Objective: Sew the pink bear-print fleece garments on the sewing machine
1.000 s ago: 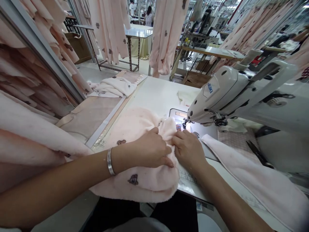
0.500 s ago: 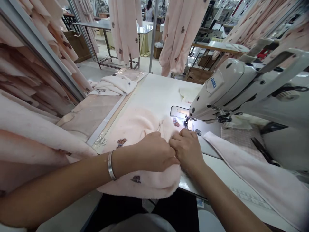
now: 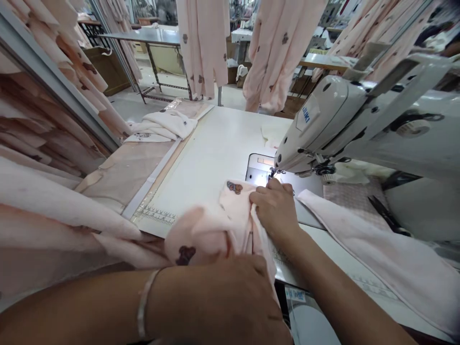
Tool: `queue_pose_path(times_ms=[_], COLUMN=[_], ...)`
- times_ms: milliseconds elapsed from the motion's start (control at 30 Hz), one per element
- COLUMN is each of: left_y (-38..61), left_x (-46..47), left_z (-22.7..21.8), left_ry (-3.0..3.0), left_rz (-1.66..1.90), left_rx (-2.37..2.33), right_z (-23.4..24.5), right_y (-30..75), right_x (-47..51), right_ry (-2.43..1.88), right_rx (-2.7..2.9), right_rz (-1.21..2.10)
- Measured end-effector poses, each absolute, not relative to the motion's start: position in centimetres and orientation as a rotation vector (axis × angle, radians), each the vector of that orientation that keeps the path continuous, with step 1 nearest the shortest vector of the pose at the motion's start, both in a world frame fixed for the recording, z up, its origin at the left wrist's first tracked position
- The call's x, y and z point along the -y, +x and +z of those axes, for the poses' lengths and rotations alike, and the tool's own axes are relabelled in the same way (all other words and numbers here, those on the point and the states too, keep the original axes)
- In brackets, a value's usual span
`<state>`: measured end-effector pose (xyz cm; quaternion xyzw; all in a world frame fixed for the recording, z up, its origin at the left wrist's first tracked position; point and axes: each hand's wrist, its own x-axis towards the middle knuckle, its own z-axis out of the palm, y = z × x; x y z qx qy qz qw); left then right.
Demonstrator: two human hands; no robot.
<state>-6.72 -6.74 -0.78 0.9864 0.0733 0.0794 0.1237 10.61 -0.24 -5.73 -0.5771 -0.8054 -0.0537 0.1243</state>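
Change vs. half a sec ago: fabric [image 3: 212, 230] is no longer spread flat on the tabletop [image 3: 212, 148]. It's bunched up and pulled back toward the body, so the ruler marks at the front edge now show. L hand [image 3: 230, 297] has drawn back from beside the R hand and is low, close to the cam, well apart from the needle. R hand [image 3: 275, 211] has hardly moved and sits just in front of the machine [image 3: 323, 129] foot. Reads as the piece being gathered and re-folded, not under the needle at this instant.

Grips: the R grip is closed, fingers pinching the fabric's folded edge near the printed bear. The L grip is seen from the back w/ fingers curled under and hidden, but fabric bunches straight out of it, so I judge it closed on fabric too.

Fabric lies between the 2 hands: far end at the R fingers, near end at the L knuckles, partly off the front edge. A white strip [image 3: 377, 258] lies to the R of the R forearm, apart from it.
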Motion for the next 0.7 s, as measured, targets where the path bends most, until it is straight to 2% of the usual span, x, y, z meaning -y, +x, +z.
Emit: queue_pose_path(times_ms=[67,200,333,400,500,633,700], left_y=[-7.9,-10.7,-11.8,-11.6,-11.0,-11.7,-12.5], left_x=[6.1,3.0,1.1,1.0,1.4,1.8,1.9], left_z=[0.3,0.1,-2.9,-3.8,-3.1,1.2,4.0], left_ry=[2.724,2.593,2.624,2.585,2.465,2.362,2.433], left_rz=[0.388,0.572,0.381,0.335,0.531,0.941,1.037], left_rx=[-0.159,-0.825,-1.205,-1.206,-1.101,-0.872,-0.864], right_z=[-5.7,-4.4,-1.6,-0.9,-0.7,0.5,2.2], right_y=[11.0,12.9,15.4,15.3,12.8,9.8,9.9], right_x=[0.6,3.0,5.0,4.7,2.6,0.7,1.1], right_ry=[-1.667,-1.503,-1.329,-1.333,-1.268,-1.116,-1.06], right_rx=[2.319,2.375,2.405,2.307,2.269,2.427,2.46], right_rz=[-0.123,0.022,0.286,0.324,0.307,0.473,0.529])
